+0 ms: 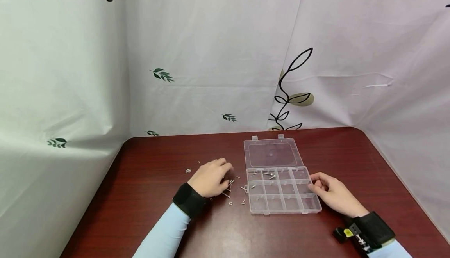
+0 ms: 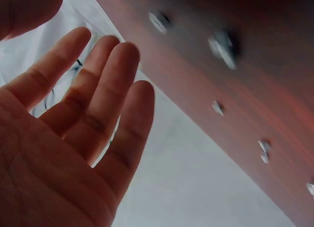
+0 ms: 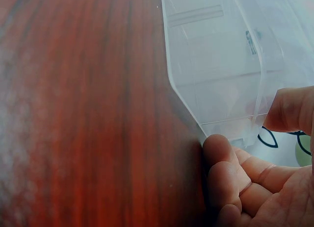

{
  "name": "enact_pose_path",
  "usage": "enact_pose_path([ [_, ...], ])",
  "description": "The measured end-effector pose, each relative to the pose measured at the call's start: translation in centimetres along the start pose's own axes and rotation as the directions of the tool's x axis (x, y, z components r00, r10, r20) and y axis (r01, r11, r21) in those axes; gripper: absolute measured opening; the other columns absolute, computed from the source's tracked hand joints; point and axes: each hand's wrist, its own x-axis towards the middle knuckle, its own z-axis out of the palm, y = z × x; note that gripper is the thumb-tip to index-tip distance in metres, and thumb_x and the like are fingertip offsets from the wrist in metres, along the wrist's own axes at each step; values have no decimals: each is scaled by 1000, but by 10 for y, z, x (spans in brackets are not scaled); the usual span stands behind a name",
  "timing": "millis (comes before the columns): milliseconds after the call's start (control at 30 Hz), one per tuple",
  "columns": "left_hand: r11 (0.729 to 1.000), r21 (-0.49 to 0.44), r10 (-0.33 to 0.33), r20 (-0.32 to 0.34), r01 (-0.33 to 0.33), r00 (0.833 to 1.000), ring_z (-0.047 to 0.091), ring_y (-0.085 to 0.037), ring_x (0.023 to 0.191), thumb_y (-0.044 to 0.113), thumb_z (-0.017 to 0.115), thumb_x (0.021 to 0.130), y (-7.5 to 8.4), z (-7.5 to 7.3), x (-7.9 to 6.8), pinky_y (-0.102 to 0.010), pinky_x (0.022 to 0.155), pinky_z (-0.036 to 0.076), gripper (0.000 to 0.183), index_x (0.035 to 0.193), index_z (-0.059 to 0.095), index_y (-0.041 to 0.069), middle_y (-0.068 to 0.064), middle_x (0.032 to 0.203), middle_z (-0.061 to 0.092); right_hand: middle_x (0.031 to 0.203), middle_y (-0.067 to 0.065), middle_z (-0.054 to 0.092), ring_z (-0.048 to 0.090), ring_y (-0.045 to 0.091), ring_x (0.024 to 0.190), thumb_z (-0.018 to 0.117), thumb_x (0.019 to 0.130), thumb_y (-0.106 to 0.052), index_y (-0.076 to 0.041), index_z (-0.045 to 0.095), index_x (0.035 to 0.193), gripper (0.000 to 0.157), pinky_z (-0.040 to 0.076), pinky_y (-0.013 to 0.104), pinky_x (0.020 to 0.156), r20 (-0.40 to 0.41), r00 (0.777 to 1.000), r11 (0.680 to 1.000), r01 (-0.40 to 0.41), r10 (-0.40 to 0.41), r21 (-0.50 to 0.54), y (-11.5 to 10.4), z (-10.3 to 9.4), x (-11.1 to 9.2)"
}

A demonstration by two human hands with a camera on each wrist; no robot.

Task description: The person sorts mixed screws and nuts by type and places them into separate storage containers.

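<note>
A clear plastic compartment box [image 1: 285,212] lies on the table with its lid [image 1: 271,153] folded back. My right hand [image 1: 335,196] grips the box's right side, the thumb at the upper edge and curled fingers [image 3: 223,180] against the outer wall. Several metal screws [image 1: 270,175] lie in its upper left compartments. Left of the box, my left hand [image 1: 211,177] hovers over loose screws [image 1: 226,195]. In the left wrist view its fingers [image 2: 135,119] are loosely extended, with nothing between them; small blurred metal pieces [image 2: 223,48] lie on the table beyond.
Two small washers [image 1: 188,170] lie left of my left hand, another washer [image 1: 230,203] nearer the front. More small screws [image 1: 243,202] lie between the left hand and the box. The dark red table [image 1: 158,152] meets a pale patterned cloth [image 1: 211,55] at its back and sides.
</note>
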Motion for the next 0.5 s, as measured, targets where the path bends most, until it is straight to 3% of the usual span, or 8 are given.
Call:
enact_pose_path([
  [233,995,-16,-101,50,102,994,55,-13,76,22,65,83,-19,-4,-6,-32,68,49,23,106,67,17,4,92,55,72,-7,47,42,4,58,65,92,-31,-10,65,107,26,33,25,61,-14,1000,1000,12,-12,-4,1,1,0],
  [500,988,-25,-149,58,150,987,50,-11,70,11,61,76,-33,-6,-12,-30,64,45,20,95,65,16,5,85,55,73,-6,47,42,4,59,65,93,-32,-10,65,107,27,34,25,61,-4,1000,1000,4,-4,-2,1,1,0],
])
